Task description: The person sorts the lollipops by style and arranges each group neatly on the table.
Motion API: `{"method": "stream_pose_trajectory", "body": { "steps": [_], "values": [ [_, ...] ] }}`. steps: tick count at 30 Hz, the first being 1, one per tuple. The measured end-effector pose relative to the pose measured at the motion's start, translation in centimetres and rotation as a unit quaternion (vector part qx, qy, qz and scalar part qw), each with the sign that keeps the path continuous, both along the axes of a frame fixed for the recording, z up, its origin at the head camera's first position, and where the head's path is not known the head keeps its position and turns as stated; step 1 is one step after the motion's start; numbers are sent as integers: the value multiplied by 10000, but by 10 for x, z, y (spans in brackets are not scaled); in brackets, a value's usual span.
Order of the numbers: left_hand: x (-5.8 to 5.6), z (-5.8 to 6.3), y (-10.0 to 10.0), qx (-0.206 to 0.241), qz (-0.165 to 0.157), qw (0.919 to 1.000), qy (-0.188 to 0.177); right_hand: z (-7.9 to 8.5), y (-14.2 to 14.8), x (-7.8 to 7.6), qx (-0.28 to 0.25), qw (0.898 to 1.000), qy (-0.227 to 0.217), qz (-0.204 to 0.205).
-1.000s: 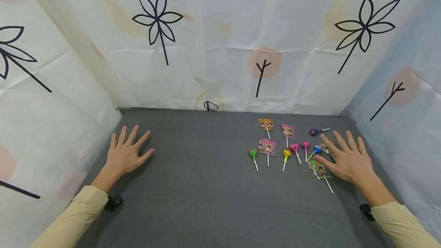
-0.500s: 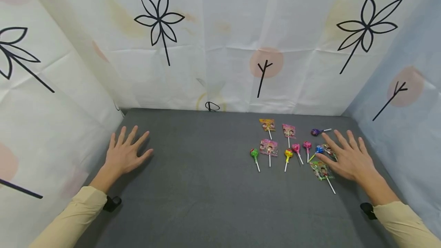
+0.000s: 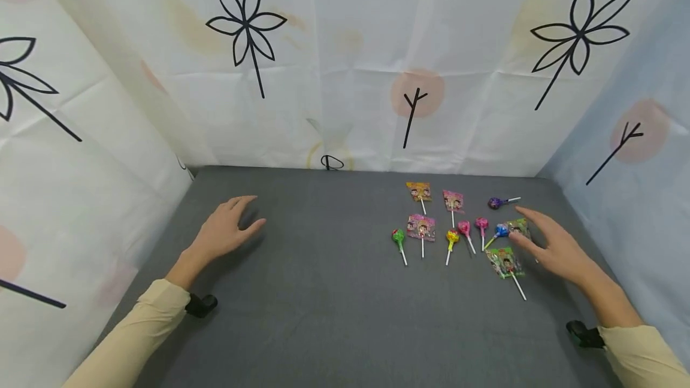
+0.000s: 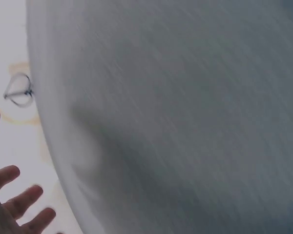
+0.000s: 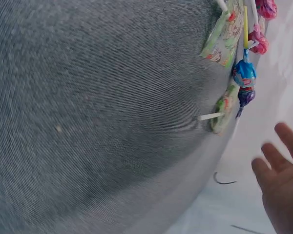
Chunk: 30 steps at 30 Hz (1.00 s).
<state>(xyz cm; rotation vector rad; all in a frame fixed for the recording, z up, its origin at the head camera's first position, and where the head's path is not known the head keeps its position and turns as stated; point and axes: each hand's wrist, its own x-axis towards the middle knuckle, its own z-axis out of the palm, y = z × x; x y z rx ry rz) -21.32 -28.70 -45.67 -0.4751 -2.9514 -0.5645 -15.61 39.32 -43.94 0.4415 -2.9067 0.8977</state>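
Observation:
My left hand point(image 3: 226, 232) hovers over the left side of the grey table, fingers relaxed and holding nothing; in the left wrist view its fingers point(image 4: 23, 201) are spread. My right hand point(image 3: 557, 253), also holding nothing, is above the table's right side, beside the lollipops. Nearest to it are a blue lollipop point(image 3: 501, 230) with a yellow stick, a flat green-wrapped lollipop point(image 3: 519, 229) partly behind the hand, and another green-wrapped one point(image 3: 505, 263). A purple lollipop point(image 3: 494, 203) lies farther back. The right wrist view has the blue lollipop point(image 5: 244, 73) beyond the fingers point(image 5: 274, 157).
Left of these lie two pink round lollipops, one here point(image 3: 481, 223), a yellow one point(image 3: 452, 236) and a green one point(image 3: 398, 236). Flat orange point(image 3: 418, 191) and pink point(image 3: 453, 200) packets with sticks lie among them. White patterned cloth point(image 3: 350, 47) walls the table point(image 3: 323, 292) on three sides.
Both hands have risen off their flat, spread-finger pose, fingers now drawn together and turned sideways. The left hand has shifted right, uncovering more table; more of the rear green packet shows beside the right hand.

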Motion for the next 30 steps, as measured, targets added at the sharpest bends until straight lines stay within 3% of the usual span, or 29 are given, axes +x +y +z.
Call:
{"method": "stream_pose_trajectory", "body": {
  "steps": [4, 9, 18, 30],
  "values": [
    [-9, 0, 32, 834, -186, 9962, -149, -1, 9, 0, -399, 9988, -161, -235],
    [-22, 1, 77, 1629, -710, 9840, -128, -8, 24, -2, -952, 9949, -60, -340],
    [-34, -1, 141, 1967, -1415, 9696, -324, -20, 35, -14, -990, 9926, -303, -627],
    [-43, -9, 195, 2564, -1982, 9444, -563, -28, 36, -31, -727, 9944, -215, -741]
  ]
}}
